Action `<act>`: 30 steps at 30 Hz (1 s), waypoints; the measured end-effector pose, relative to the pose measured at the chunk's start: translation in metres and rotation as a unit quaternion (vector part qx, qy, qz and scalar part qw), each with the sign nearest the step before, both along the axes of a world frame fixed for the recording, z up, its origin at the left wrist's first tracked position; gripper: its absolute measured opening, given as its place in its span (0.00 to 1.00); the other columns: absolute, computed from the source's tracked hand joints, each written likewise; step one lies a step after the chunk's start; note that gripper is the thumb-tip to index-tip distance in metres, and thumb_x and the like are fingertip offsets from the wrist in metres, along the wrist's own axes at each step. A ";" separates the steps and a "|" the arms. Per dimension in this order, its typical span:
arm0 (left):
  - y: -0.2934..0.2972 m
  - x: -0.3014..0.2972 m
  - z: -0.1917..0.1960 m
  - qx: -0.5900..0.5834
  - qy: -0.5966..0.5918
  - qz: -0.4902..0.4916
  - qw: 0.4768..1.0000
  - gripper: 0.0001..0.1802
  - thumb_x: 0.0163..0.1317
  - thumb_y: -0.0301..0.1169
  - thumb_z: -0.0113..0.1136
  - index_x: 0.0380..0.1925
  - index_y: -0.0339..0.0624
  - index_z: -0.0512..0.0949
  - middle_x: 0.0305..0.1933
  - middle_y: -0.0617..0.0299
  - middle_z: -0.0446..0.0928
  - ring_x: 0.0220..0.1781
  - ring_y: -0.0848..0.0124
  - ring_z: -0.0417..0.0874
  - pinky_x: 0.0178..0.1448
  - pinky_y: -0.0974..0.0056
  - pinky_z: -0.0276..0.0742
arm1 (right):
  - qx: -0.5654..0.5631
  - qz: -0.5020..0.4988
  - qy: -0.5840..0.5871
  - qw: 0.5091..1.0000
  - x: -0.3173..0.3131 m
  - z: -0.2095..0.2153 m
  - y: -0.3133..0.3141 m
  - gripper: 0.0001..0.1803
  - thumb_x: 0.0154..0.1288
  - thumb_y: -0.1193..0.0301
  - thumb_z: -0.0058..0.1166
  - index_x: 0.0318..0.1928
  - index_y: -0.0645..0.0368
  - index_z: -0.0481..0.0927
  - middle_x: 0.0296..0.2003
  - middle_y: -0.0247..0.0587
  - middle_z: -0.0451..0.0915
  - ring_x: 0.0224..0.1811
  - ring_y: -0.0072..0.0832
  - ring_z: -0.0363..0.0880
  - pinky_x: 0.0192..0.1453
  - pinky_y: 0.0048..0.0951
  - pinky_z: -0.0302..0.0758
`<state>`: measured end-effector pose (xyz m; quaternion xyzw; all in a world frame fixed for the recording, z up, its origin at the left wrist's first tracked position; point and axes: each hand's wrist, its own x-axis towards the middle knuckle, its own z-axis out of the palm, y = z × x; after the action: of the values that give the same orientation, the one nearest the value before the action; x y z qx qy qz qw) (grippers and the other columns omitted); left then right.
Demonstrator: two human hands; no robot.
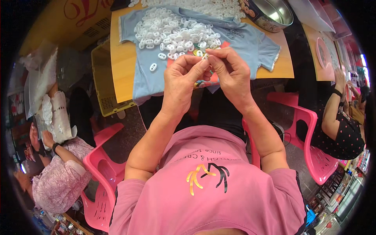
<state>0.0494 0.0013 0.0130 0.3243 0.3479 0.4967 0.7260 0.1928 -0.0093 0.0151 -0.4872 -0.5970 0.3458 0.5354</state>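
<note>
Both my hands meet over the near edge of the table, fingertips pinched together. My left hand (pixel 181 76) and my right hand (pixel 234 74) are closed on one small white plastic piece (pixel 205 57), mostly covered by my thumbs and fingers. Just beyond them lies a heap of white oval plastic pieces (pixel 168 29), many showing two holes. A few loose ones, such as a single oval piece (pixel 153 67), rest apart from the heap at its near left. Under the heap a light blue T-shirt (pixel 150 83) with a coloured print is spread out.
The wooden table (pixel 123 74) carries more white pieces (pixel 203 7) at its far side and a round metal tin (pixel 276 17) at the far right. A yellow crate (pixel 103 84) stands at the left. Pink chairs (pixel 102 156) flank me, with people seated on both sides.
</note>
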 end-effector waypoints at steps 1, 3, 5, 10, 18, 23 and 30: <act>0.000 -0.001 0.001 0.001 0.001 -0.001 1.000 0.08 0.64 0.27 0.62 0.40 0.35 0.77 0.33 0.62 0.81 0.35 0.76 0.82 0.41 0.72 0.78 | -0.019 0.006 0.045 0.999 -0.001 0.000 0.000 0.08 0.70 0.76 0.52 0.47 0.65 0.79 0.37 0.33 0.78 0.35 0.16 0.75 0.39 0.17 0.73; 0.000 -0.003 0.002 0.056 0.043 -0.010 0.997 0.09 0.64 0.28 0.63 0.41 0.35 0.77 0.35 0.64 0.79 0.39 0.77 0.81 0.44 0.73 0.76 | -0.059 0.021 0.090 0.994 0.001 0.006 0.000 0.10 0.71 0.75 0.52 0.49 0.64 0.79 0.37 0.33 0.78 0.35 0.16 0.75 0.40 0.17 0.73; -0.002 -0.004 0.004 0.074 0.038 -0.019 0.996 0.11 0.65 0.29 0.62 0.44 0.36 0.77 0.40 0.63 0.78 0.43 0.76 0.80 0.47 0.72 0.76 | -0.097 0.035 0.134 0.986 0.005 0.011 0.001 0.11 0.71 0.74 0.52 0.51 0.64 0.78 0.37 0.33 0.78 0.35 0.16 0.75 0.40 0.17 0.74; 0.004 -0.002 -0.007 0.209 0.062 -0.022 0.976 0.17 0.68 0.36 0.59 0.52 0.37 0.76 0.55 0.57 0.73 0.57 0.72 0.74 0.56 0.68 0.73 | -0.158 0.116 0.256 0.946 0.009 0.019 -0.001 0.26 0.70 0.71 0.54 0.65 0.61 0.65 0.39 0.34 0.78 0.37 0.18 0.76 0.40 0.18 0.74; -0.003 -0.005 -0.014 0.257 0.032 -0.079 0.963 0.27 0.71 0.49 0.49 0.54 0.36 0.76 0.63 0.56 0.69 0.65 0.68 0.67 0.54 0.70 0.71 | -0.200 0.158 0.335 0.907 -0.004 0.023 -0.012 0.36 0.69 0.71 0.56 0.72 0.56 0.54 0.41 0.35 0.77 0.37 0.17 0.74 0.39 0.18 0.73; -0.008 -0.007 -0.012 0.245 -0.019 -0.068 0.967 0.23 0.70 0.44 0.53 0.51 0.35 0.78 0.59 0.56 0.72 0.67 0.61 0.68 0.47 0.69 0.73 | -0.170 0.166 0.355 0.904 -0.011 0.027 -0.017 0.39 0.67 0.71 0.58 0.72 0.56 0.52 0.41 0.33 0.76 0.36 0.16 0.71 0.41 0.19 0.71; -0.004 -0.011 -0.015 0.286 -0.025 -0.055 0.956 0.21 0.68 0.43 0.56 0.49 0.35 0.79 0.57 0.54 0.74 0.67 0.58 0.68 0.54 0.66 0.73 | -0.097 0.150 0.300 0.937 -0.020 0.019 -0.017 0.37 0.68 0.71 0.57 0.72 0.56 0.52 0.46 0.34 0.75 0.42 0.16 0.73 0.47 0.20 0.73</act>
<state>0.0388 -0.0029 -0.0018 0.5245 0.1549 0.5426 0.6376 0.1727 -0.0262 0.0339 -0.3151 -0.4380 0.6089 0.5815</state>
